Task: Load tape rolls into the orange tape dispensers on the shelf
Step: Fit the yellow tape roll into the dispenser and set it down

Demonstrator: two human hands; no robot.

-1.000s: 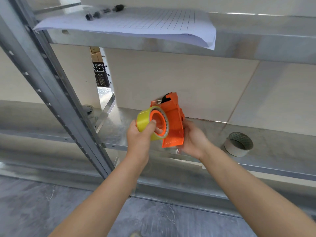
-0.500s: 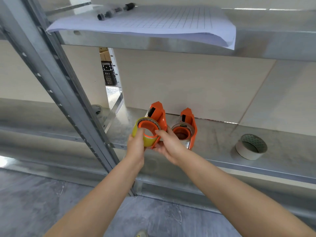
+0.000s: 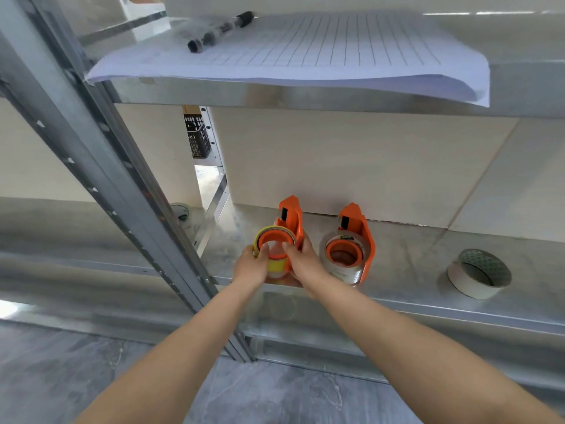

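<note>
The left hand's [image 3: 251, 266] fingers [image 3: 263, 250] pinch the yellow tape roll [image 3: 276, 266] seated on the orange plastic dispenser [image 3: 293, 214] the right hand [image 3: 304, 261] grips; just right, a second orange dispenser [image 3: 357, 226] holds silvery tape [image 3: 328, 244]: loading looks nearly finished.

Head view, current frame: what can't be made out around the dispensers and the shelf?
Head view only:
Left dispenser: lower body hidden by the left hand, right hand and yellow tape roll; whether the roll is seated is unclear.
Marker on the upper shelf: blurred, label unreadable.
Small roll beside the shelf upright: too small and blurred to identify.
Black crate: cut off by wall panels.
</note>
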